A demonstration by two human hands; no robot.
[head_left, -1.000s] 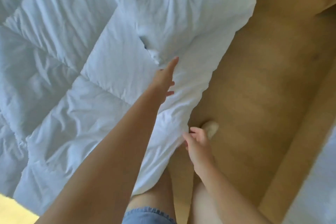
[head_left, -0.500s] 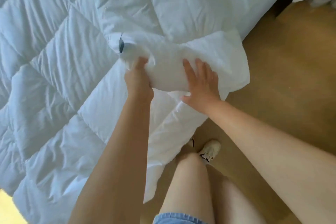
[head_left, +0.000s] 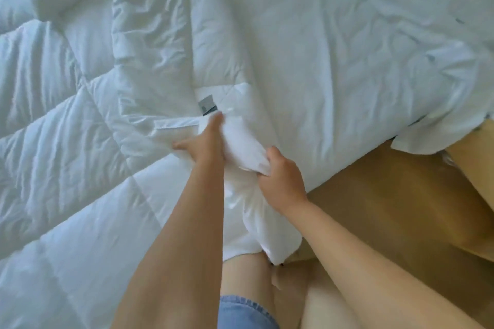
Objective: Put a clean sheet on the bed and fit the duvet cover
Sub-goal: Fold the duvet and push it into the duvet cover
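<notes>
Landmark: a grey label (head_left: 207,105) sewn at a corner of the quilted duvet (head_left: 66,141); I place everything else from it.
Duvet: white and stitched in big squares. It spreads left of the label and below it, down to the lower left edge of my view.
Smooth cloth: an unquilted, creased smooth white cloth (head_left: 334,75) lies right of the label and above it, and overhangs the side of the bed far to the right. I cannot tell from here whether it is the cover or the sheet.
Bunch: a bunch of white fabric (head_left: 240,147) starts just below the label and runs down to the right between both hands. More white fabric hangs below it, off the bed.
Left hand: my feed shows the left hand (head_left: 203,141) just below the label with its fingers straight. The fingertips nearly reach the label, the thumb is splayed to the left, and the palm presses flat on the bunch.
Right hand: the right hand (head_left: 280,179) is below and to the right of the label, its fingers curled tight round the lower end of the bunch.
Floor: a wooden floor (head_left: 387,208) fills the area below and right of the label, beside the bed.
Person: denim shorts (head_left: 240,310) and bare legs are straight below the label, at the bottom edge.
</notes>
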